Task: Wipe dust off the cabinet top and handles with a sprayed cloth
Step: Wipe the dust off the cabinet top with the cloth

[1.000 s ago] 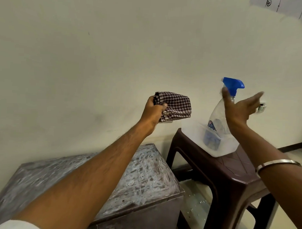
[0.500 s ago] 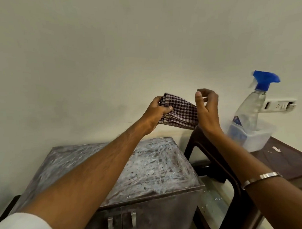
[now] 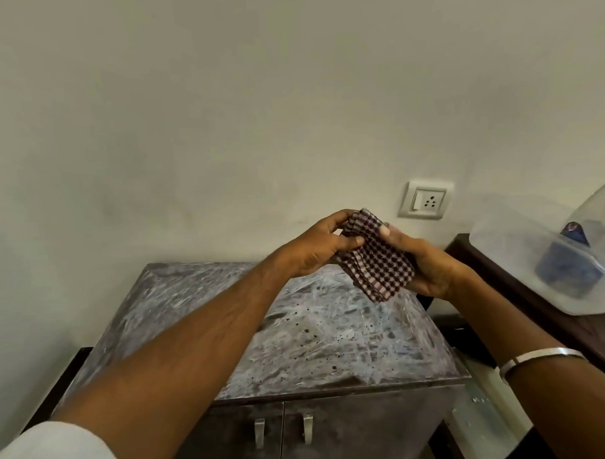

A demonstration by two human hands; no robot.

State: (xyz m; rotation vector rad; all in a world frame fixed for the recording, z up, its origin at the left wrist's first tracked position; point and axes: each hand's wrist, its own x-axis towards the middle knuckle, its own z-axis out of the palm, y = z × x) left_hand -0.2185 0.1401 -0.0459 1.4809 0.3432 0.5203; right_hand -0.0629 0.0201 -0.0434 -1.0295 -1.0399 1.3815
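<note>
A folded brown-and-white checked cloth (image 3: 377, 263) is held between both hands above the back right of the cabinet. My left hand (image 3: 323, 245) pinches its upper left edge. My right hand (image 3: 426, 264) cups it from the right, thumb on top. Below stands a low grey cabinet whose top (image 3: 318, 336) is streaked with dust and dark specks. Two metal handles (image 3: 259, 432) (image 3: 307, 427) hang at the top of its doors. The spray bottle (image 3: 578, 235) shows only as its lower part at the right edge, inside a clear plastic tub.
A dark brown plastic stool (image 3: 518, 288) stands right of the cabinet and carries the clear tub (image 3: 520, 243). A wall socket (image 3: 427, 199) sits on the cream wall behind the hands. The gap between cabinet and stool is narrow.
My right hand left the spray bottle, came across to the cloth and now holds it together with my left hand. Both hands dropped lower over the cabinet, and the view turned left and down.
</note>
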